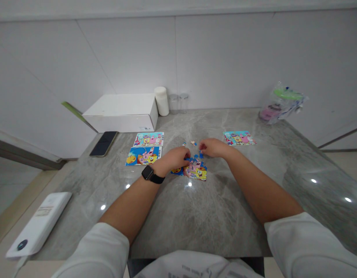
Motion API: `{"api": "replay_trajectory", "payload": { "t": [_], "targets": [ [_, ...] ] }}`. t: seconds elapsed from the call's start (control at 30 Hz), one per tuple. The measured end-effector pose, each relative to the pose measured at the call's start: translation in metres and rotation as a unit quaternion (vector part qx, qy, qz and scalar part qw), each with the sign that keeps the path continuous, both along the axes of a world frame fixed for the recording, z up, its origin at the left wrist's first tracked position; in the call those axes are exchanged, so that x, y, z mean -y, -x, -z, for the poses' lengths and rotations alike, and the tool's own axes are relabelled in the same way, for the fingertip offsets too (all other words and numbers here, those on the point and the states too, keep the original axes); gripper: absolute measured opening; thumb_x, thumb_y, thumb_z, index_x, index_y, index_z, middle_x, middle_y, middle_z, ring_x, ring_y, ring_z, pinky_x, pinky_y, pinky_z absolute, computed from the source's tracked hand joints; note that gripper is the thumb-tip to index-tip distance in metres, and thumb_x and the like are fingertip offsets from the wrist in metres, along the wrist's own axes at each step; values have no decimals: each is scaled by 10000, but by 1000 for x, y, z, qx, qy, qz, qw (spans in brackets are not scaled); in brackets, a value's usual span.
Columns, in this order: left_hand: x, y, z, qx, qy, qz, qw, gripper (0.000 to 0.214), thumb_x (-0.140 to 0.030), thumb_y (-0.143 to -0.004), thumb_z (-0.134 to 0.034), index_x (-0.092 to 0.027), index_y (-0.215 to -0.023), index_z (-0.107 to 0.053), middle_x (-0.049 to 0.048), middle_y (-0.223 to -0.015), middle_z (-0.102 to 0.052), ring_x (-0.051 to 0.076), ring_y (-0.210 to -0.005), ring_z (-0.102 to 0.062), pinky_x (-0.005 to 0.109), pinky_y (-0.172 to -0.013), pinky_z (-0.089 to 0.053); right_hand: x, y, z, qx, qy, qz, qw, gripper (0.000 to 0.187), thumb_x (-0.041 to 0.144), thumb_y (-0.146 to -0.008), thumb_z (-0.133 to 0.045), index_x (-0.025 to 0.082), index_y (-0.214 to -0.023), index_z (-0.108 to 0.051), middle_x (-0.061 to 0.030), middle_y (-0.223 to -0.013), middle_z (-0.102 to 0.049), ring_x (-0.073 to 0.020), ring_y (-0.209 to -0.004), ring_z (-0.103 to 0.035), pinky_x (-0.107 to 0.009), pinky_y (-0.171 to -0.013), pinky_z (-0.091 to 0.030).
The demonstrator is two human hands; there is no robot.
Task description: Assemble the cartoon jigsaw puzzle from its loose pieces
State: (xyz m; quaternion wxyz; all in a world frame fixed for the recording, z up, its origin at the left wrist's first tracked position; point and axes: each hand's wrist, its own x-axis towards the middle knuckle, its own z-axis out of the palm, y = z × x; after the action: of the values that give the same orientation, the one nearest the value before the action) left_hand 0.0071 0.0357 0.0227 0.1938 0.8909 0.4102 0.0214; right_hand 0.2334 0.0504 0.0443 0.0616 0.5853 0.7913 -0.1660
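Observation:
A partly joined jigsaw puzzle [197,172] with a blue, pink and yellow cartoon picture lies on the grey table. My left hand [175,157] rests over its left part, fingers curled at the upper edge and hiding some pieces. At the upper right of the puzzle, my right hand [211,148] has its fingertips pinched near a blue jigsaw piece [201,156]; what lies between them is too small to make out. A loose light jigsaw piece [193,143] lies just beyond the hands. Left of my left hand is a blue picture card [143,156].
Another picture card [149,139] touches the blue one, and a finished-looking cartoon picture [240,138] lies right. Behind stand a white box [123,110], a white bottle [162,101] and glass jars [183,103]. A phone [104,144], white device [41,224] and plastic bag [279,104] sit outward.

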Motion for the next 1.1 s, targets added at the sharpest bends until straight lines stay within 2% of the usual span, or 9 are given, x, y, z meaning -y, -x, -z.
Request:
{"api": "replay_trajectory", "payload": {
  "t": [0.1, 0.2, 0.4, 0.5, 0.63, 0.83, 0.9, 1.0, 1.1],
  "targets": [
    [1, -1, -1, -12, -8, -6, 1000, 193, -254, -893, -680, -179, -1056, -751, 70, -1033, -750, 211, -894, -668, 287, -761, -482, -2, 1, 8, 12, -37, -3, 999, 303, 211, -872, -710, 199, -1170, -766, -90, -1177, -780, -233, -1051, -705, -271, -806, -466],
    [0, -1, 0, -8, -11, -14, 1000, 162, -257, -895, -665, -180, -1014, -745, 72, -1012, -748, 209, -871, -666, 286, -741, -481, -2, 3, 13, 23, -29, -15, 999, 339, 230, -843, -757, 205, -1181, -767, -88, -1155, -787, -238, -1028, -714, -276, -802, -470],
    [-5, -1, 6, 28, -35, -37, 998, 125, -197, -880, -647, -185, -986, -711, 66, -973, -735, 210, -841, -660, 306, -750, -501, -1, 4, 11, 54, -10, -16, 998, 201, 242, -841, -758, 204, -1032, -810, -97, -1075, -803, -250, -988, -724, -275, -760, -468],
    [-6, 0, 7, 64, -68, -66, 993, 152, -174, -906, -607, -184, -1024, -703, 77, -1021, -730, 220, -913, -666, 336, -841, -526, -2, 4, 7, 25, -12, 2, 1000, 173, 236, -859, -733, 214, -1013, -808, -73, -1047, -806, -221, -941, -721, -256, -742, -461],
    [-8, 1, 6, 113, -118, -82, 983, 225, -236, -918, -649, -180, -1131, -694, 99, -1150, -702, 242, -1072, -652, 369, -971, -520, -3, 2, 2, -72, 2, 31, 997, 258, 257, -909, -687, 217, -1149, -772, -32, -1027, -809, -176, -885, -713, -229, -729, -461],
    [-12, 13, -7, 26, -15, -49, 998, 159, -285, -879, -703, -186, -996, -745, 68, -1015, -733, 227, -944, -680, 327, -850, -522, 1, 4, -2, -23, -68, 81, 994, 311, 272, -933, -669, 182, -1225, -729, -109, -1121, -793, -229, -1023, -711, -277, -819, -474],
    [-12, 19, -12, -15, 27, -39, 999, 249, -307, -802, -783, -188, -1018, -750, 60, -1009, -746, 226, -900, -686, 308, -793, -516, 7, 11, -2, -37, -66, 49, 996, 289, 294, -934, -678, 183, -1195, -732, -103, -1109, -791, -225, -1002, -712, -278, -805, -470],
    [-9, 23, -16, -49, 21, -27, 998, 434, -281, -705, -848, -185, -1114, -739, 87, -1114, -745, 257, -979, -694, 304, -803, -515, 20, 28, 0, -77, -10, -60, 995, 287, 345, -894, -745, 204, -1144, -747, -67, -1085, -789, -206, -961, -711, -259, -766, -465],
    [-6, 22, -18, -85, 11, -24, 996, 361, -218, -723, -799, -176, -1078, -747, 103, -1110, -750, 267, -984, -700, 307, -791, -512, 32, 46, 5, -56, 5, -118, 991, 284, 359, -868, -775, 224, -1118, -762, -74, -1104, -779, -233, -1011, -703, -268, -786, -467]
  ]
}}
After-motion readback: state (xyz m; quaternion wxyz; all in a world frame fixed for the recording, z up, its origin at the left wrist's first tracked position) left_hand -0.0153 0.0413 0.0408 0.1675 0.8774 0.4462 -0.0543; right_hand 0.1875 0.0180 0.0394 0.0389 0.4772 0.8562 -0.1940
